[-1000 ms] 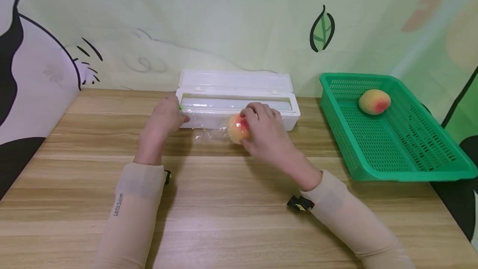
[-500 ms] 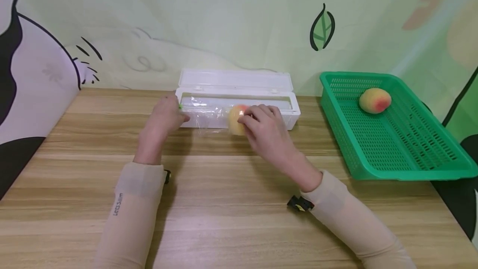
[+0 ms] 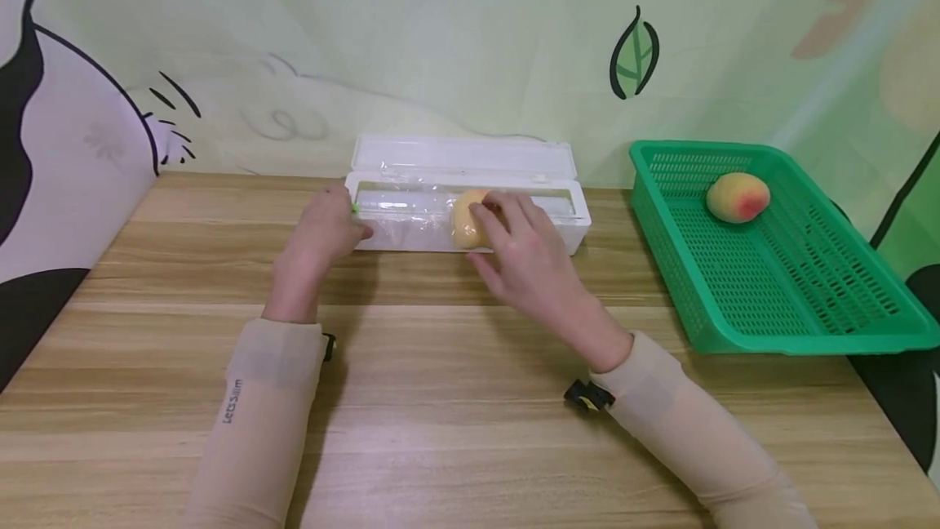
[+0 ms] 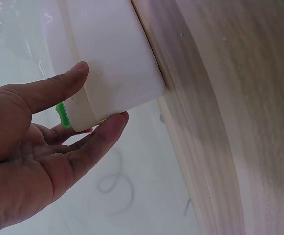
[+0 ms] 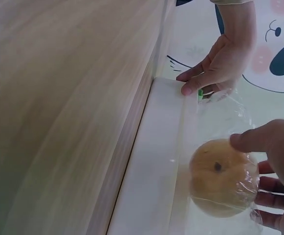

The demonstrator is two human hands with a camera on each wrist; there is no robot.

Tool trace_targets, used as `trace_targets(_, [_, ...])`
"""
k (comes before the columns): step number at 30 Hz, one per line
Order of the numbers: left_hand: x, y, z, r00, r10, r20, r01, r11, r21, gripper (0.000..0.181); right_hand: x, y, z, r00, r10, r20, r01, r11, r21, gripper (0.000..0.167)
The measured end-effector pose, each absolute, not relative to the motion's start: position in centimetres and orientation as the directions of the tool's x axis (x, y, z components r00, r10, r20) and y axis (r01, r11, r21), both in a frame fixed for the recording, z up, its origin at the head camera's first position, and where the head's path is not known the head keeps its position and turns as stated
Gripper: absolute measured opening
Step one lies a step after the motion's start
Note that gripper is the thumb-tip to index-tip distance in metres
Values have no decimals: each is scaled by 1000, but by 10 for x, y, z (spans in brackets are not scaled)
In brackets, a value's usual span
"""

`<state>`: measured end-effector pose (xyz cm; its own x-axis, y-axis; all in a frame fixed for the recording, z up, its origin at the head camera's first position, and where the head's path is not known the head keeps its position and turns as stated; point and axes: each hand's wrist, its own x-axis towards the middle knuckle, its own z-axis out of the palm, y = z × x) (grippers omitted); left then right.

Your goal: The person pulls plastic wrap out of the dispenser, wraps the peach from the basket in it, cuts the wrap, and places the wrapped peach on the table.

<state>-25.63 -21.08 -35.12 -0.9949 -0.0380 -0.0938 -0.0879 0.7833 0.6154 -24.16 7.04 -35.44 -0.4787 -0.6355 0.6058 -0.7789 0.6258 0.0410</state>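
Note:
My left hand grips the left end of a white cling film dispenser, its thumb on the front wall and its fingers around the end. Beside that thumb shows a green slider. A peach, partly covered in clear cling film, is at the dispenser's upper front edge. My right hand holds the peach from the right, with the thumb at its edge and the other fingers behind it. Film stretches from the peach towards my left hand. The dispenser's lid stands raised at the back.
To the right stands a green plastic basket with a second peach in it. The wooden table runs up to a printed cloth backdrop just behind the dispenser.
The peach has turned and moved up from before the dispenser to its upper edge, its red side rolling out of sight. The film has risen with it. My left hand has stayed put.

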Motion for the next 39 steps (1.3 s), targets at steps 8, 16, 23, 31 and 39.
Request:
trace_targets(8, [-257, -211, -353, -996, -45, -77, -83, 777, 624, 57, -251, 66, -354, -520, -620, 587, -727, 682, 76, 68])
trace_targets(16, [-256, -210, -352, -996, -52, -70, -85, 755, 650, 60, -258, 58, -350, -568, -631, 528, -691, 714, 111, 82])
trace_targets(23, [-255, -211, -351, -995, -55, -79, -92, 777, 623, 70, -263, 50, -347, -624, -633, 458, -637, 752, 170, 88])
trace_targets(31, [-257, -208, -355, -998, -47, -47, -66, 790, 609, 87, -270, 45, -349, -653, -629, 422, -610, 767, 199, 87])
trace_targets(39, [-256, -204, -356, -994, -80, -76, -110, 791, 601, 104, -276, 45, -355, -621, -608, 496, -608, 772, 185, 76])
